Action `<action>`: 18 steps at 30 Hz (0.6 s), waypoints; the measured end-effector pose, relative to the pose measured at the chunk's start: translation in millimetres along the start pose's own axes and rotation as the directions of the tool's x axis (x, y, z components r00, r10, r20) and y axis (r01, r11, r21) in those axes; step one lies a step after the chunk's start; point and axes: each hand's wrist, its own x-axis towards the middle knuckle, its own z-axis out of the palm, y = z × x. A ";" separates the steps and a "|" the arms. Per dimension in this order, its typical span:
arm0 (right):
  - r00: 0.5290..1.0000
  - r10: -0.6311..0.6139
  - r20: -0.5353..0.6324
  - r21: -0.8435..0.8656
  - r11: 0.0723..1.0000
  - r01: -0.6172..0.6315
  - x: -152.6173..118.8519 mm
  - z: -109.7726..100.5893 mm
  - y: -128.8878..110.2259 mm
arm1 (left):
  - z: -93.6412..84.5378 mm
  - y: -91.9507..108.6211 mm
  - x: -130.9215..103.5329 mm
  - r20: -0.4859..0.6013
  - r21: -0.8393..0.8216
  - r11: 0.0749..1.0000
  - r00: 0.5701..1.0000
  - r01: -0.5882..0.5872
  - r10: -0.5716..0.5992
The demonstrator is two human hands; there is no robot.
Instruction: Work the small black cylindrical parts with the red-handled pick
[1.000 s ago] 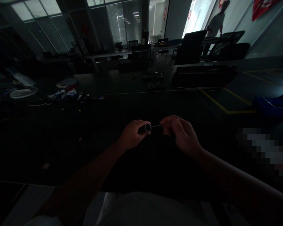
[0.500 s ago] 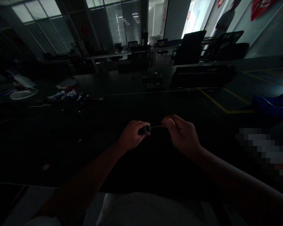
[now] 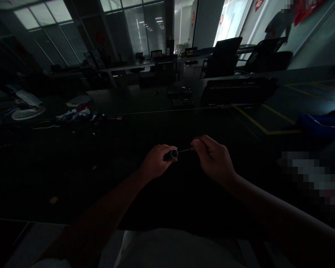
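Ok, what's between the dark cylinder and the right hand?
In the head view, a thin rod or wire spans from the dark cylinder to the right hand.

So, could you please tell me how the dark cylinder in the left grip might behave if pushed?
The dark cylinder would probably roll if laid on its side, given its round ringed end. It is likely stiff, as that end looks undented while held.

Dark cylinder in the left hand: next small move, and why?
Probably tilt the dark cylinder slightly with the left hand, the right hand holding the thin strand steady: the strand runs between the cylinder's pale-rimmed end and the right hand, but it's too dark to tell whether it enters the opening.
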 end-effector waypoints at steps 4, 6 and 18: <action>0.997 0.056 -0.060 0.092 0.994 -0.050 0.7 4.8 6.7 | -2.2 1.7 -0.2 -0.008 -0.016 0.999 0.999 0.048 -0.048; 0.993 0.095 -0.068 0.198 0.977 -0.080 2.7 6.2 11.1 | -3.1 1.8 -0.7 -0.024 -0.023 0.997 0.997 0.076 -0.076; 0.925 0.370 -0.093 0.505 0.818 -0.276 16.9 11.4 31.2 | -5.9 -5.5 4.0 0.028 0.051 0.997 0.998 0.063 -0.064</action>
